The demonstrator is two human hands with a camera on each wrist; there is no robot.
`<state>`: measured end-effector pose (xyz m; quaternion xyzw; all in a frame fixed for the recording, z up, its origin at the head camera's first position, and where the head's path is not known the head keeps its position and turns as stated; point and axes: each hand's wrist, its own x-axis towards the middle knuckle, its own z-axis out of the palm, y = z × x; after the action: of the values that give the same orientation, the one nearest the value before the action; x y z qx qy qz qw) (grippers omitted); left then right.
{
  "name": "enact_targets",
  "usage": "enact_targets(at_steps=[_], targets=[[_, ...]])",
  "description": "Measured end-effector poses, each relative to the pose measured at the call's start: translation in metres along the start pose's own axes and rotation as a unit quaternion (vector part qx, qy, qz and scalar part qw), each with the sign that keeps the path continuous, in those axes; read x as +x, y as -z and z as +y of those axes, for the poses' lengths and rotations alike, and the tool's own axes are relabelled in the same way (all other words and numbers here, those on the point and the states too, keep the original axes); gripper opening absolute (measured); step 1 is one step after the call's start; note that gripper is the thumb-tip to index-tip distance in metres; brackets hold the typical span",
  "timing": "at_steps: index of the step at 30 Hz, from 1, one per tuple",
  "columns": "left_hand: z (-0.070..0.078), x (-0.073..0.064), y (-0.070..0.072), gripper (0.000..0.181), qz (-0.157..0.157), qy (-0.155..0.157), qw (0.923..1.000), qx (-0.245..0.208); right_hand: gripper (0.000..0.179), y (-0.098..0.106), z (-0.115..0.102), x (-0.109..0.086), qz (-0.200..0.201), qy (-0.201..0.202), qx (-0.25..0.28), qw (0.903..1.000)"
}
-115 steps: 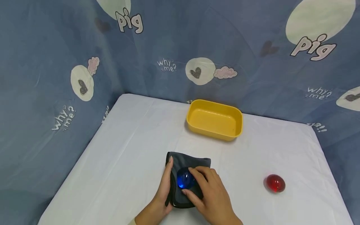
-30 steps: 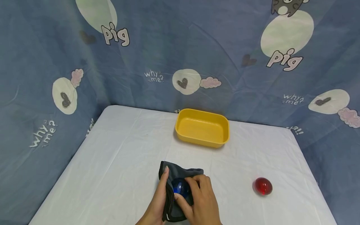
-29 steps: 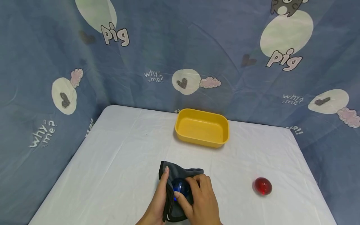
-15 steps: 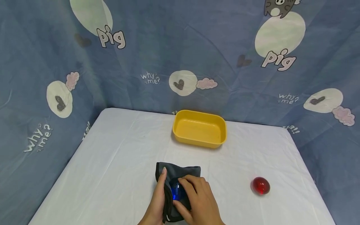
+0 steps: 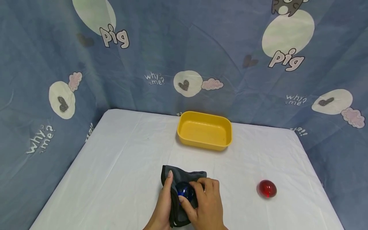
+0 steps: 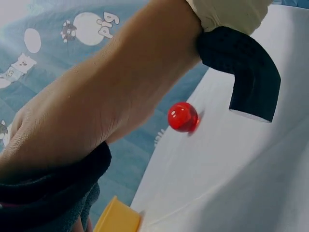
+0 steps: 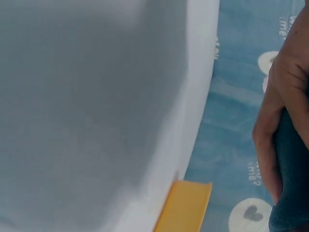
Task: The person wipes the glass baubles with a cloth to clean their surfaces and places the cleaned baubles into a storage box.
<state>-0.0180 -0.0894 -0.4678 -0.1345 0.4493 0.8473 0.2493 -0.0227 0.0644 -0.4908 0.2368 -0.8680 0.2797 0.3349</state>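
In the head view my left hand (image 5: 163,204) grips a dark grey cloth (image 5: 179,174) with black edging, its thumb lying up along the left side. A clear blue ball (image 5: 185,189) rests against the cloth. The thumb and fingers of my right hand (image 5: 208,203) pinch this ball from the right. Folds of the cloth (image 6: 63,193) stick out below the hand in the left wrist view. In the right wrist view the cloth (image 7: 294,179) shows under the fingers at the right edge, while the ball is out of sight there.
A yellow rectangular tub (image 5: 204,145) stands near the back edge of the white-covered table (image 5: 129,179). To the right lies a red ball (image 5: 267,188), clear and glossy. Blue printed fabric (image 5: 138,48) hangs behind and along the sides.
Since the earliest frame the cloth has been folded closer around the left of the blue ball. Over the last second the right fingers shift slightly back and forth on the ball. Tub and red ball stay put.
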Motion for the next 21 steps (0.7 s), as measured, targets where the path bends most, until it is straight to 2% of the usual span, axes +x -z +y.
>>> enact_targets(at_steps=[8, 13, 21], targets=[[0.0077, -0.0027, 0.0032, 0.1, 0.023, 0.023, 0.9994, 0.01, 0.063, 0.0074, -0.0032, -0.0014, -0.058, 0.038, -0.001, 0.9976], [0.0072, -0.0011, 0.0031, 0.092, 0.02, 0.008, 0.9997, -0.007, 0.054, 0.0091, -0.006, 0.0031, -0.053, 0.05, 0.015, 0.9972], [0.0056, 0.0029, 0.0039, 0.092, 0.035, -0.023, 0.999, 0.013, 0.053, 0.006, -0.0052, 0.0028, -0.046, 0.032, 0.038, 0.9977]])
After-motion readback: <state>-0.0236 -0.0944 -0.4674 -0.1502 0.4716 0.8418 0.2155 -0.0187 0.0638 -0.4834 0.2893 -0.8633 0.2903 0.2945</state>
